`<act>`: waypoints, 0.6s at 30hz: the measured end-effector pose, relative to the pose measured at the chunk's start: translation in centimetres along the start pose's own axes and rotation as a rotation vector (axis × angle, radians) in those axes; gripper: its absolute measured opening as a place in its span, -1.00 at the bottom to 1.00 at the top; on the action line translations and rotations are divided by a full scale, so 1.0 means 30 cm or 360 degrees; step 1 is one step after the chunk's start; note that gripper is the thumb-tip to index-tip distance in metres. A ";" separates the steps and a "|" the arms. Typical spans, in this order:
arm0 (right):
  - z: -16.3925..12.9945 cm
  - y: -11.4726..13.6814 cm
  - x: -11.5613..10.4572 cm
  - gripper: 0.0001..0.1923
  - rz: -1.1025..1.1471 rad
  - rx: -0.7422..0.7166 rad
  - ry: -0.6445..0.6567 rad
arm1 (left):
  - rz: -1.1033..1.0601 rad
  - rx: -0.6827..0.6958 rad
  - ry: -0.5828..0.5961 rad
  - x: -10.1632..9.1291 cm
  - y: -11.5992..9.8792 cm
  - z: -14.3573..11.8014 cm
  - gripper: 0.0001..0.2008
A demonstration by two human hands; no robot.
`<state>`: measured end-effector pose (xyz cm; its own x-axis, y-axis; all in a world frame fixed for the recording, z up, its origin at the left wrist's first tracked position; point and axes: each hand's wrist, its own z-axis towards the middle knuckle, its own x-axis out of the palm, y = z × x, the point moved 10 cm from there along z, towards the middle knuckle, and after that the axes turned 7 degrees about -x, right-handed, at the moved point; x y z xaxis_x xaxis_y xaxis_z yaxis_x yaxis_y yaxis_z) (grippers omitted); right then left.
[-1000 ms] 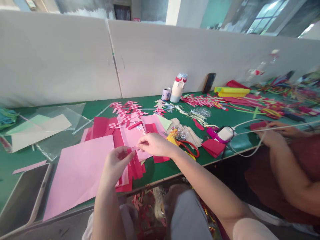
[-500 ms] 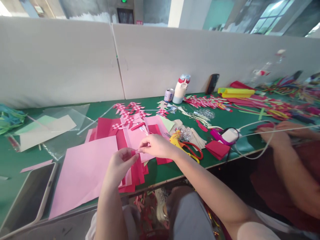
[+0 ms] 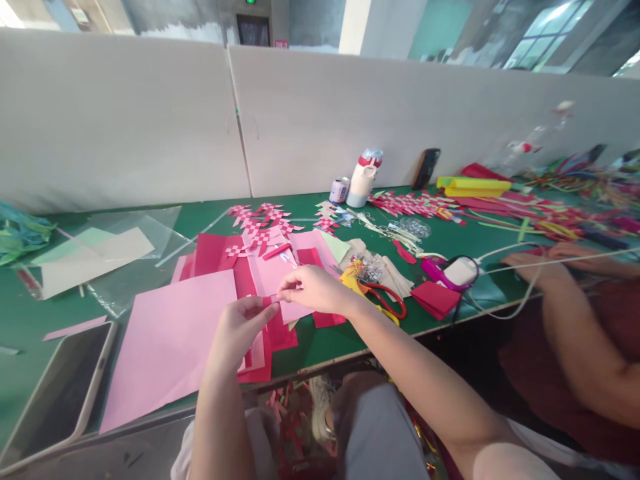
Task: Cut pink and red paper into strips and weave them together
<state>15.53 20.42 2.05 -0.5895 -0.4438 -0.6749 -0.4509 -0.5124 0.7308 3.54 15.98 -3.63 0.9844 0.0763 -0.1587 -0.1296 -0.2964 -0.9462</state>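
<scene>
My left hand [image 3: 239, 328] and my right hand [image 3: 311, 289] meet above the front of the green table [image 3: 310, 343], both pinching a small pink and red paper strip piece [image 3: 271, 301] between their fingertips. Under the hands lie a large pink paper sheet [image 3: 165, 340] and red paper sheets [image 3: 213, 253]. Woven pink and red paper pieces [image 3: 257, 223] lie scattered just beyond. Scissors with red and yellow handles [image 3: 383, 300] rest to the right of my right hand.
A tablet [image 3: 55, 393] lies at the front left edge. A white bottle [image 3: 363, 177] and a small can [image 3: 340, 190] stand by the back partition. Another person's arm [image 3: 570, 320] reaches onto the table at the right, near a white cable [image 3: 505, 247].
My hands stay together on the small strip piece with only slight finger shifts. The view has drifted a little, so everything sits slightly further right.
</scene>
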 end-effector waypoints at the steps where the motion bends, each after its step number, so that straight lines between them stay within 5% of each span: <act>1: 0.000 0.000 0.000 -0.85 0.0011 -0.0001 -0.0002 | 0.0009 -0.0004 -0.0010 -0.001 0.000 -0.001 -0.67; 18: 0.010 -0.005 0.000 -0.84 0.0136 0.0050 -0.0086 | -0.0087 -0.0048 -0.0069 -0.020 0.013 0.004 -0.70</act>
<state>15.40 20.72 1.98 -0.6617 -0.4443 -0.6040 -0.4176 -0.4507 0.7890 2.87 15.94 -3.95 0.9837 0.1341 -0.1196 -0.0714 -0.3189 -0.9451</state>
